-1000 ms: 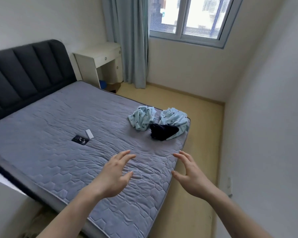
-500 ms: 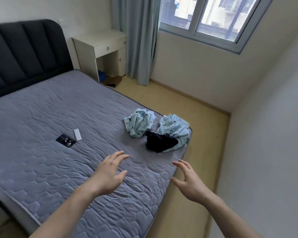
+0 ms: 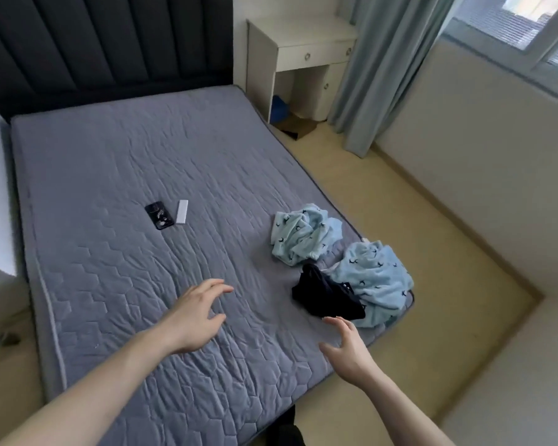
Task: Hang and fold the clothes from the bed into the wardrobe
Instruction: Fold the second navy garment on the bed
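A: Item one, hands?
B: Left hand [image 3: 197,320] is held over the bed [image 3: 116,175], fingers spread and slightly bent, nothing gripped. Right hand [image 3: 347,347] is held near the right edge, fingers spread, nothing gripped, fingertips just short of the dark garment [image 3: 327,296].

A: Item two, the clothes?
B: Three pieces are heaped at the near right corner: a light blue one [image 3: 302,235] farther off, the dark garment nearer, a second blue one [image 3: 372,278] at its right, touched by the dark one.

A: How is the pick-up best done?
B: One piece should probably be taken alone, the dark one first, lifted clear so that the blue piece beside it is not dragged off the edge.

A: Other entries?
B: A phone [image 3: 159,215] and a white strip [image 3: 182,212] are listed mid-bed, well apart from the clothes; a desk [image 3: 303,49] and curtain [image 3: 377,69] far right. The wardrobe is not seen. Nothing is found barring the reach.
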The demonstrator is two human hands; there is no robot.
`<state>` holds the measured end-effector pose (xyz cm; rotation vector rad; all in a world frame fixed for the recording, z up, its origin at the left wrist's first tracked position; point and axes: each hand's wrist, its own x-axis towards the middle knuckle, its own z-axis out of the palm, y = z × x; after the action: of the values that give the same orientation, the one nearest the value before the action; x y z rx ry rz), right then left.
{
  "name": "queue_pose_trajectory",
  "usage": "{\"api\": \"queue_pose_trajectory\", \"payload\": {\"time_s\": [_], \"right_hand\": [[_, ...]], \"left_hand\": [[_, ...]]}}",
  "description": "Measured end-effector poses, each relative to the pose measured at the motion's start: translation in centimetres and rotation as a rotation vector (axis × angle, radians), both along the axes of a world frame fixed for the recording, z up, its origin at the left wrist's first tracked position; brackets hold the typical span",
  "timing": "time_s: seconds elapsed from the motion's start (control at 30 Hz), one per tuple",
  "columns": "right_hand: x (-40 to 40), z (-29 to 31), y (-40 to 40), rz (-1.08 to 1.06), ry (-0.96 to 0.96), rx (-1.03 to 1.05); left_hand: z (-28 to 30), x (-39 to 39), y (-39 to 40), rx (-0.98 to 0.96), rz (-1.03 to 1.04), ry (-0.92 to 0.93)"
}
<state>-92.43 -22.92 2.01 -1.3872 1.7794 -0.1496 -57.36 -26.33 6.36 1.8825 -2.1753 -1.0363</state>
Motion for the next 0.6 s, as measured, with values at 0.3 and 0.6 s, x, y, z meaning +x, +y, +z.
{"api": "queue_pose_trajectory", "payload": {"time_s": [0.3,0.6], "right_hand": [[-9.0,-12.4,-13.0,0.059,0.060,0.165],[-10.3,-32.1,-21.5,0.124,0.199,0.203]], "left_hand": [[-9.2,-7.3,-6.6,0.136,0.142,-0.042],[-26.4,-10.8,-12.6,0.192,0.181,-0.027]]}}
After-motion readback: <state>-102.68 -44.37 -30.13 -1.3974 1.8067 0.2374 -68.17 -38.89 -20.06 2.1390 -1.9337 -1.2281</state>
